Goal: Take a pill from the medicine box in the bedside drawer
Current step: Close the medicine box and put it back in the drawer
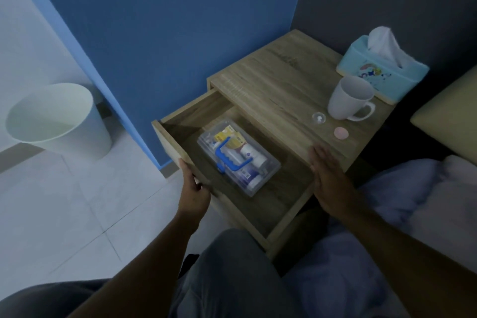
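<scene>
The wooden bedside drawer [180, 121] stands pulled out. Inside it lies a clear plastic medicine box [238, 157] with a blue handle, lid closed, holding tubes, bottles and packets. My left hand [195, 186] grips the drawer's front panel at its left part. My right hand [329, 175] rests flat, fingers together, on the near edge of the bedside table top [278, 82], just right of the open drawer. No pill is in either hand.
On the table top stand a white mug [351, 99], a light blue tissue box [382, 70], a small clear cap [318, 118] and a pink round disc [341, 133]. A pale waste bin [56, 121] stands on the floor at left. Bedding [413, 201] lies at right.
</scene>
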Motion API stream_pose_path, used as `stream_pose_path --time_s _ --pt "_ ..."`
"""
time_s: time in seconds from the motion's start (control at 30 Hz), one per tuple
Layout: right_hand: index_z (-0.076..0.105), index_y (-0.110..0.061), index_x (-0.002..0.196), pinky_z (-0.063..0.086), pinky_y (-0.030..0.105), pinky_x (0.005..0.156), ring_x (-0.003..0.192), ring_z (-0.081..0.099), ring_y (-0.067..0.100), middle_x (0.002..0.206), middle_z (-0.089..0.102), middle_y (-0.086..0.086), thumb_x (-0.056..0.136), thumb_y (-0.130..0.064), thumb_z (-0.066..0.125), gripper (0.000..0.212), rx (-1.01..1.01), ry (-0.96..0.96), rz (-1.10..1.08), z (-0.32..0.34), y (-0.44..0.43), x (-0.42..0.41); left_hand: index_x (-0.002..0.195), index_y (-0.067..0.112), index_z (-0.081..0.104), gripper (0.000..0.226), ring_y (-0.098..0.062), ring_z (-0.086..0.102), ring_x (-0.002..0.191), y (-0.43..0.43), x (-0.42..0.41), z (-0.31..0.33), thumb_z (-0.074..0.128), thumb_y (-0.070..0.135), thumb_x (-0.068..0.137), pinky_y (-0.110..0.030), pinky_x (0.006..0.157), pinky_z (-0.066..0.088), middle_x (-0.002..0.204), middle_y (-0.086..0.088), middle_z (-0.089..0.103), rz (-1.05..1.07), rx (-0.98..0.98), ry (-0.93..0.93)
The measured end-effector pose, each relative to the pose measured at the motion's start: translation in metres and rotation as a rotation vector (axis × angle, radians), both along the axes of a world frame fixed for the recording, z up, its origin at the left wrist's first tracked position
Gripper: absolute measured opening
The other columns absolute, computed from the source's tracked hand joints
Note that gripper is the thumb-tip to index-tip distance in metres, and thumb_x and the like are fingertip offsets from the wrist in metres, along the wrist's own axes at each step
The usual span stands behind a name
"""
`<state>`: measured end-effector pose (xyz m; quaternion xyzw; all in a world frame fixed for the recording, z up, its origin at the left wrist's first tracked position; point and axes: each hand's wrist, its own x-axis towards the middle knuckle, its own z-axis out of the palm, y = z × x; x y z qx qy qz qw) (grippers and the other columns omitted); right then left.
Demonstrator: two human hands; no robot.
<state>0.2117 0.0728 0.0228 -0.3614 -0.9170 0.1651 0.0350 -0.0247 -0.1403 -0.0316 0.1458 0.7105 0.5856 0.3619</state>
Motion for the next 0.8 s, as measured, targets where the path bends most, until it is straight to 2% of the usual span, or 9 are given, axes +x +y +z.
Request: stream_pose_path --time_s 0.13,0.23,0.43,0.5,0.6,0.7,0.8 --pt "0.032 0.000 0.150 0.013 0.037 0.123 0.151 0.018 0.031 0.160 0.027 0.017 0.093 0.009 0.050 0.061 -0.036 0.058 -0.018 0.001 0.002 0.000 0.145 0.058 -0.003 0.093 -0.004 0.043 0.117 0.004 -0.002 -0.005 0.054 0.007 0.093 -0.048 0.105 0.040 0.156 0.014 0.027 -0.038 0.029 -0.044" --pt "0.035 0.001 0.149 0.019 0.043 0.123 0.151 0.020 0.031 0.159 0.029 0.017 0.093 0.010 0.048 0.059 -0.033 0.099 -0.027 0.000 0.003 0.000 0.147 0.054 -0.008 0.093 -0.007 0.041 0.121 0.019 0.000 -0.005 0.052 0.006 0.095 -0.048 0.106 0.039 0.159 0.011 0.022 -0.047 0.041 -0.069" --pt "0.036 -0.001 0.149 0.018 0.042 0.123 0.151 0.019 0.027 0.160 0.029 0.014 0.096 0.005 0.044 0.055 -0.024 0.131 -0.041 -0.007 0.006 -0.002 0.151 0.046 -0.011 0.092 -0.012 0.039 0.128 0.062 0.002 -0.007 0.052 0.007 0.095 -0.038 0.099 0.041 0.159 0.002 0.025 -0.087 0.056 -0.101" --pt "0.037 -0.001 0.149 0.017 0.042 0.124 0.151 0.020 0.028 0.160 0.030 0.015 0.093 0.007 0.046 0.057 -0.018 0.136 -0.043 -0.009 0.006 -0.002 0.152 0.044 -0.010 0.091 -0.016 0.041 0.130 0.075 0.003 -0.007 0.051 0.007 0.095 -0.039 0.101 0.041 0.158 -0.001 0.026 -0.109 0.057 -0.110" --pt "0.038 0.000 0.148 0.019 0.046 0.123 0.151 0.022 0.029 0.159 0.031 0.015 0.090 0.009 0.047 0.059 -0.009 0.157 -0.049 -0.011 0.005 -0.003 0.150 0.045 -0.014 0.091 -0.013 0.040 0.128 0.097 0.007 -0.007 0.050 0.010 0.096 -0.038 0.101 0.041 0.159 0.000 0.023 -0.136 0.064 -0.101" --pt "0.041 -0.001 0.147 0.022 0.045 0.122 0.150 0.024 0.028 0.158 0.034 0.014 0.091 0.009 0.047 0.057 -0.006 0.191 -0.071 -0.013 0.006 -0.003 0.149 0.047 -0.017 0.091 -0.010 0.037 0.125 0.119 0.009 -0.008 0.050 0.013 0.097 -0.046 0.109 0.037 0.161 0.001 0.020 -0.154 0.073 -0.098" --pt "0.041 -0.004 0.148 0.022 0.044 0.122 0.150 0.023 0.023 0.159 0.034 0.009 0.093 0.006 0.047 0.056 -0.038 0.217 -0.103 -0.013 0.006 -0.004 0.147 0.049 -0.018 0.090 -0.008 0.035 0.122 0.141 0.012 -0.008 0.050 0.019 0.098 -0.048 0.109 0.036 0.161 0.001 0.018 -0.154 0.049 -0.088"
